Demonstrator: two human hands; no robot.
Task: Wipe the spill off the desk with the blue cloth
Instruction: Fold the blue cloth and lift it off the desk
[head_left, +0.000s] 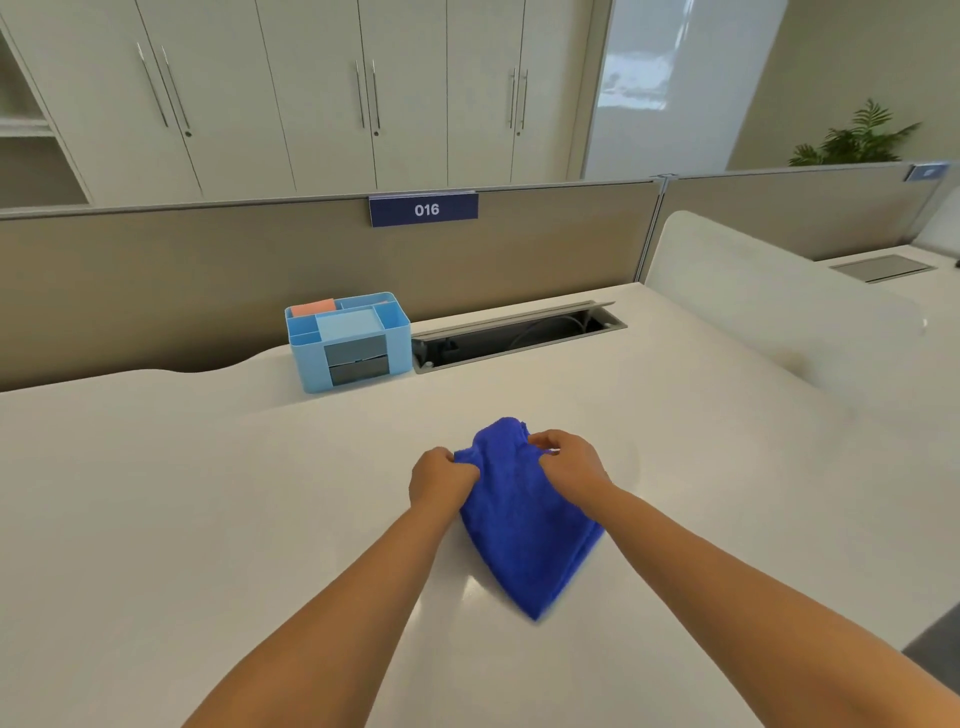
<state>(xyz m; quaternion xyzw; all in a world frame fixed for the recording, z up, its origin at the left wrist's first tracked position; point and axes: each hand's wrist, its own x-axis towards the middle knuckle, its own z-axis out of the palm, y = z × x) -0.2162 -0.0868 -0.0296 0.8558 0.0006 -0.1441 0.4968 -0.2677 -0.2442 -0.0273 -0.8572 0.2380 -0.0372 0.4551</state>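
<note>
The only readable text is the number "016", in white figures on a dark blue sign (423, 209) clipped to the top edge of the beige partition (156, 280) (a second blue sign farther right is too blurred to read).
</note>
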